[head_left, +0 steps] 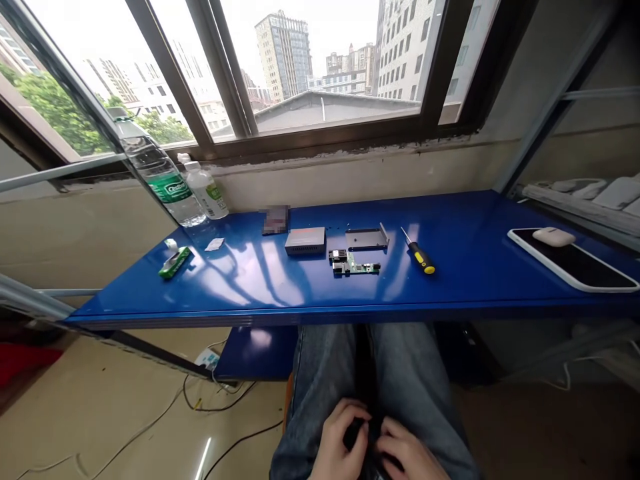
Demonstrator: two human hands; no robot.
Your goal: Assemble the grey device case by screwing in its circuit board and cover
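Note:
My left hand [340,443] and my right hand [410,453] are low in the view, close together over my jeans [410,373]. Their fingers curl around something dark that I cannot make out. Both hands are far from the blue metal bench [465,280]. On it lie a small grey metal network box [305,241], a bare green circuit board [355,265] with connectors, a bent metal plate [367,239], and a yellow-and-black screwdriver [421,258]. A blurred patch [276,220] hides a small item behind the box.
A large water bottle [163,180], a small white bottle [204,190], a green packet [176,262] and a white paper scrap [215,244] sit at the bench's left. A black tablet [573,260] with a white earbud case [553,237] lies to the right. Cables [235,400] cross the floor below.

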